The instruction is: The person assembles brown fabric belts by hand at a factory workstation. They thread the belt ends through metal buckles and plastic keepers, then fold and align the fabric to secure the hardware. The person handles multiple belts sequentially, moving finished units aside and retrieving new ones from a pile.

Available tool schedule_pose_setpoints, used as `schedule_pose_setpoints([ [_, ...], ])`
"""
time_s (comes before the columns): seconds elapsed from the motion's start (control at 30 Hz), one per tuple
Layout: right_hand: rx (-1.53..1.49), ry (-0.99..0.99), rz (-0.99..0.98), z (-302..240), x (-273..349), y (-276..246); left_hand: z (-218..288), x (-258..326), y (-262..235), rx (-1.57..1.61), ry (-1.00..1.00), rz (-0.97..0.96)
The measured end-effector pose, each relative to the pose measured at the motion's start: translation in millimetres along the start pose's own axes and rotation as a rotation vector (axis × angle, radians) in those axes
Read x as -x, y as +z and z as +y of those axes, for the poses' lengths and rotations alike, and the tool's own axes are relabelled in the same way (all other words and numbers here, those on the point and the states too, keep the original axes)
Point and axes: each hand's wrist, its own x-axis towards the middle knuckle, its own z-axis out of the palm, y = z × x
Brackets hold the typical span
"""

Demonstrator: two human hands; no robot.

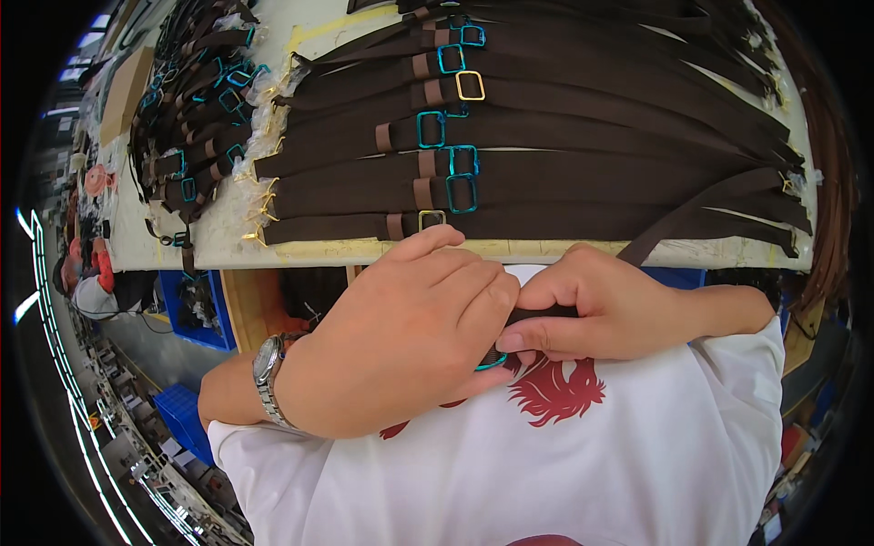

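Close to my shirt, both hands meet over a dark brown strap. My left hand is closed round the strap and its buckle, back of the hand upward. Below its fingers the teal rim of the buckle peeks out; the rest is hidden. My right hand pinches the strap between thumb and forefinger, touching the left fingertips. A length of strap runs from behind my right hand up onto the table. At the table's near edge, a gold-coloured buckle lies just beyond my left hand.
Several brown straps lie side by side across the pale table, with teal buckles and brown loops. More straps with buckles are heaped at the left. Blue crates stand below. Another person is at the far left.
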Motion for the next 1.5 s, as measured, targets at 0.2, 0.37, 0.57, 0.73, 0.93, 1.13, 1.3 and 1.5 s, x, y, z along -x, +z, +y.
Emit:
schedule_pose_setpoints([
  [0.2,-0.034,0.007,-0.012,3,4,-2,-13,2,9,0.124,0.037,0.068],
  [0.37,-0.057,0.048,-0.081,0,8,-11,-20,10,11,0.174,0.077,0.105],
  [0.57,0.261,-0.207,-0.179,4,24,-40,-42,28,14,0.616,-0.086,-0.094],
  [0.73,0.455,-0.195,-0.084,1,31,-59,-49,36,18,0.517,-0.096,0.014],
  [0.93,0.729,-0.287,-0.086,-10,7,-18,-31,23,30,0.248,-0.079,0.188],
  [1.13,0.918,-0.327,-0.028,-11,2,-4,-22,31,33,0.077,-0.148,0.239],
  [1.3,0.898,-0.336,-0.026,-12,-3,-4,-24,26,27,0.247,-0.128,0.152],
  [1.5,0.720,-0.392,0.004,5,-8,-11,-39,28,21,0.463,-0.123,0.001],
])
